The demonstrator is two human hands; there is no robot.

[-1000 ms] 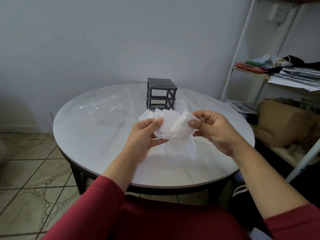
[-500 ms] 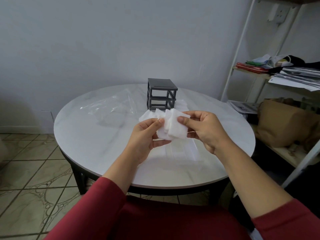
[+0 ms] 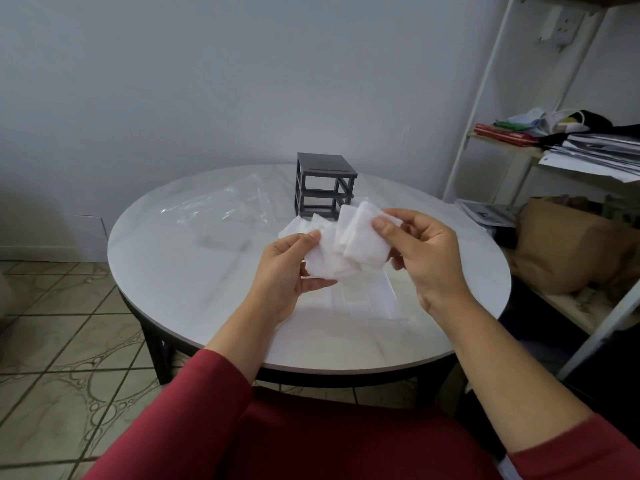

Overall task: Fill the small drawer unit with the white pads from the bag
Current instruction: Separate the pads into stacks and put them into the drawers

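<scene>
Head view: vs 1 s ago the right hand (image 3: 429,261) has slid in twd the left hand (image 3: 284,271), so the white pads (image 3: 363,244) are bunched tighter, thumb and fingers of both hands pinching them. Drawer unit (image 3: 325,181) stands just beyond the fingertips and looks empty; prob. squaring the stack before loading.

No legible text anywhere. Print on the papers (image 3: 489,212) right of the table (image 3: 207,289) is too blurred.

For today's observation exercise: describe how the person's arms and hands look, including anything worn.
The left sleeve and right sleeve are dark red, plain, ending short of the wrists. The left hand and right hand are bare: no gloves, rings, watch or bracelets visible.
</scene>
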